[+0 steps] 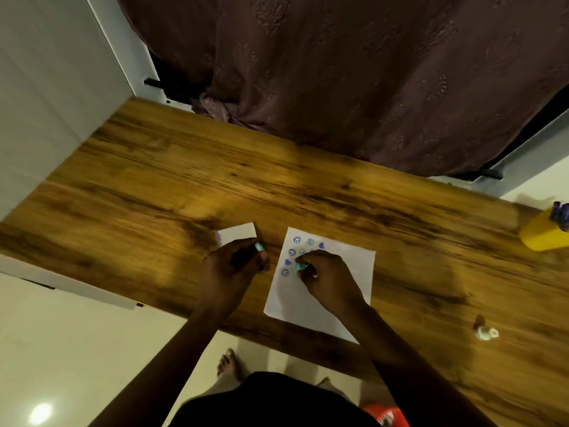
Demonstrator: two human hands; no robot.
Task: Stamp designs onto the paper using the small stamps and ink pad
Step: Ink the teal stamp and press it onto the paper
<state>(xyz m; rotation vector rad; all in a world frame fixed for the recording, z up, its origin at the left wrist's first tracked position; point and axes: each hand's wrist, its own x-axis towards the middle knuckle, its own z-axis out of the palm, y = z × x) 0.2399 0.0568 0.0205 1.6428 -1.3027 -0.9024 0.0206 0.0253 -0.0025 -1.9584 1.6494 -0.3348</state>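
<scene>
- My right hand (pixel 329 275) pinches a small teal plastic stamp (pixel 300 267), which appears to be set down on the white square sheet of paper (pixel 338 303) among round blue printed faces and hearts (pixel 292 251).
- My left hand (pixel 231 266) curls round a small dark block (pixel 243 260), by my reckoning the ink pad, beside a white cardboard box (pixel 237 233). A second teal stamp (pixel 260 247) shows at its fingertips.
- Risk: nothing pins the sheet, so a sticky lift could drag it and smear the print.
- Risk: the stamp sits close to finished marks, and a tilt may overlap them or print half a design.
- Setting: a glossy brown wood-grain table (pixel 154 180), a maroon patterned curtain (pixel 338 72) behind it and a cream tiled floor (pixel 77 349) below. A yellow plastic cup (pixel 538 235) stands at the table's right edge, with a small white bottle (pixel 486 333) nearer me.
</scene>
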